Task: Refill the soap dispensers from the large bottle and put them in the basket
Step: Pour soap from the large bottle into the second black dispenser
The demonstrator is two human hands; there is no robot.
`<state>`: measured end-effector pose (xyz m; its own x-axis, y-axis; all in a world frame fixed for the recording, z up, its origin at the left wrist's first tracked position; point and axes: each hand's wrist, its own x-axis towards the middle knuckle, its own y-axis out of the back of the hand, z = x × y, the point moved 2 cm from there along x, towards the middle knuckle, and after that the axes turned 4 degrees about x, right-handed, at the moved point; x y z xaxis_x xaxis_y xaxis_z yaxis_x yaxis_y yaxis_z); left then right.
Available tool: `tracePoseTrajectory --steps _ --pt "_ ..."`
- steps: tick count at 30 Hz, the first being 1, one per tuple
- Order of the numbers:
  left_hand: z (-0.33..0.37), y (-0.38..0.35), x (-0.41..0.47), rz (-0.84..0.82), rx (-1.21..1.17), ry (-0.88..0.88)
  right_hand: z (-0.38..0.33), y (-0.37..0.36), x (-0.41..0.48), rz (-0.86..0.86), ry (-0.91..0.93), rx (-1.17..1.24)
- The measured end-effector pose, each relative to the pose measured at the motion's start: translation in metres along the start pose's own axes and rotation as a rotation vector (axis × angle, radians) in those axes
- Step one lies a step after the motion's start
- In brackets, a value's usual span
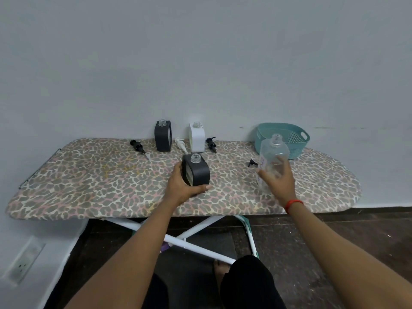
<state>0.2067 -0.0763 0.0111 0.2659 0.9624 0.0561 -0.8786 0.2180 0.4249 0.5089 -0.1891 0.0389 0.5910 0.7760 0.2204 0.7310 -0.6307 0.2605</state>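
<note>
Your left hand point(185, 186) curls round the open black dispenser point(196, 172), presumably steadying it on the worktop point(89, 175) for pouring; your right hand point(278, 178), blurred so I cannot tell its grip, meets the large bottle point(273, 152), basket point(296, 139) just beyond.

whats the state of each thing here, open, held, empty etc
near black dispenser: pump off, upright, gripped by left hand
far black dispenser: pump off, upright
white dispenser: pump off, upright
large bottle: uncapped, right hand on it, grip blurred
basket: upright, nothing seen inside
white pump: loose, lying on ironing board
black pumps: all three loose, lying down
</note>
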Motion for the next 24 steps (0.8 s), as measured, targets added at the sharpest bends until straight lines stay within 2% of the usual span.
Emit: tracePoseTrajectory --steps 3,8,13,16,20,24 --pt "-0.006 -0.001 0.003 -0.002 -0.012 0.023 0.02 -0.005 -0.012 -0.014 -0.015 -0.074" --pt "0.003 -0.008 -0.015 0.088 -0.018 0.06 0.023 0.003 -0.005 -0.017 -0.04 -0.121" --pt "0.023 -0.038 -0.043 0.333 0.051 0.042 0.023 0.005 -0.007 -0.021 0.006 -0.107" --pt "0.032 -0.048 -0.047 0.402 0.076 0.074 0.025 0.005 -0.008 -0.023 0.015 -0.104" --pt "0.035 -0.052 -0.049 0.417 0.089 0.075 0.026 0.007 -0.008 -0.014 0.015 -0.1" --pt "0.04 -0.065 -0.045 0.345 0.028 0.059 0.029 0.006 -0.006 -0.008 0.03 -0.097"
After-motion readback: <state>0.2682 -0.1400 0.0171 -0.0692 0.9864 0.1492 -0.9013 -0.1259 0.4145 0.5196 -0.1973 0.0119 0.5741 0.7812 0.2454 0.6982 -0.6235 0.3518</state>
